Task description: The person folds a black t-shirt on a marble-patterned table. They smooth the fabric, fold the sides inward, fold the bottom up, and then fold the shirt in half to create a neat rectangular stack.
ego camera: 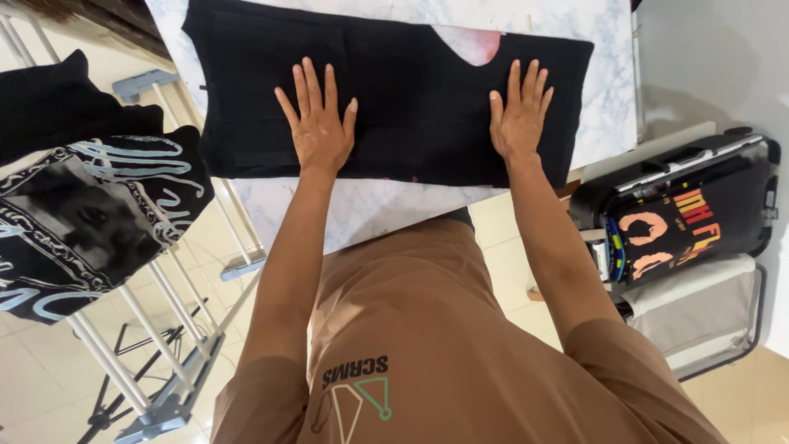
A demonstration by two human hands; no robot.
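Black folded garment (394, 90) is pressed flat on the marble bench (370, 205) by left hand (319, 131) and right hand (518, 123), fingers spread, nothing gripped; even outward smoothing is advised.

A home, in a corner used for laundry — a white folding drying rack (156, 329) stands on the pale tiled floor (33, 386) with black printed garments (90, 214) draped over it. A black garment (394, 90) lies spread on a marble-patterned tabletop (370, 205). To the right an open suitcase (699, 247) holds more folded clothes — household things, not shop or workshop fittings.
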